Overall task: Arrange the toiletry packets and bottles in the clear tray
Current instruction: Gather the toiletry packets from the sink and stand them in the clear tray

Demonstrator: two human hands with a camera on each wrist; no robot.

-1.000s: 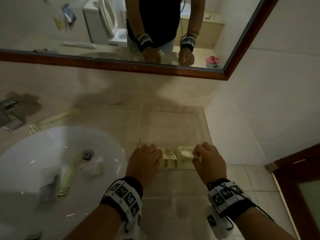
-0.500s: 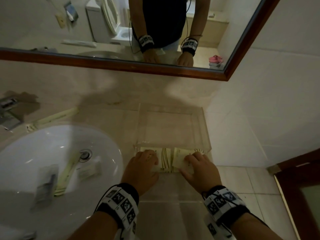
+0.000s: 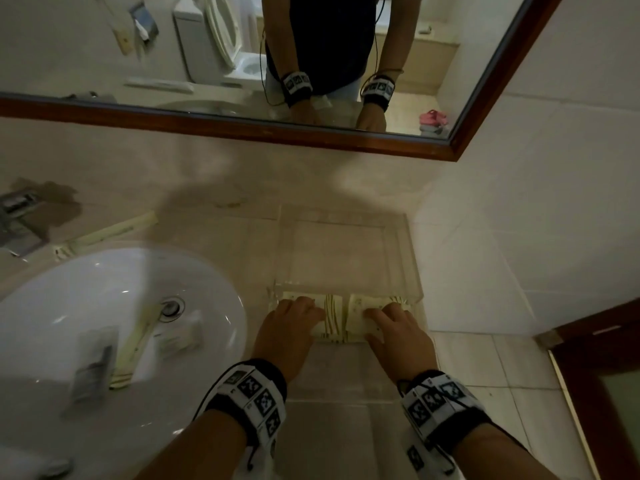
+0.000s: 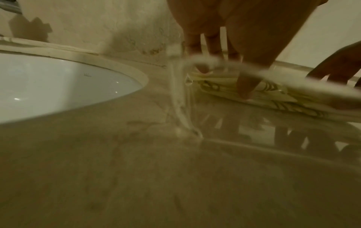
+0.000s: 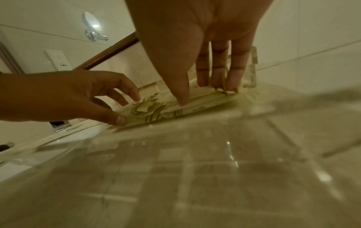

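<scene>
Over in the sink point(image 3: 104, 306), at the far left, several packets point(image 3: 133, 348) and what looks like a small bottle point(image 3: 91, 370) are lying loose, blurred and hard to tell apart; one long packet point(image 3: 104, 233) is lying on the surface point(image 3: 225, 237) behind the basin. None of these is in the tray point(image 3: 346, 216) yet.

Moving right, the left hand point(image 3: 287, 327) is now resting flat on a cream packet point(image 3: 332, 318) at the near edge of the tray, fingers lightly bent and pressing down, thumb at the packet's near side. A second ago both hands were raised a little and pinching the packets from above; half a second ago they were lowering them. Now the packets are lying flat, side by side and touching, inside the tray's near end.

The right hand point(image 3: 398, 327) is doing the same on the right packet point(image 3: 363, 306): fingers straight and spread, tips pushing down on the wrapper, as the right wrist view shows plainly point(image 5: 213, 74). Neither hand is pinching anything any more.

So the placing step seems to be finishing: the two packets are being seated and squared against the front wall. The rest of the tray behind them is showing only its clear floor. The task is looking early on, with the sink items probably next to be fetched.
</scene>
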